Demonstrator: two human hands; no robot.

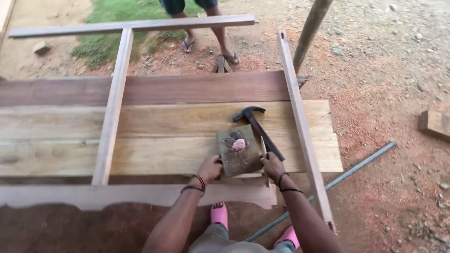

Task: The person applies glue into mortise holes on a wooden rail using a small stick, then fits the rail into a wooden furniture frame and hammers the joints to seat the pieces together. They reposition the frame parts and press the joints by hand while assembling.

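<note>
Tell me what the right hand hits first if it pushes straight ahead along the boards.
Probably the black claw hammer: the right hand points up its handle, beside the small dark wooden block. Depth is unclear.

Dark square board (239,154), pink lump on top, flat at near right; black hammer (258,127) just right, head far.
</note>
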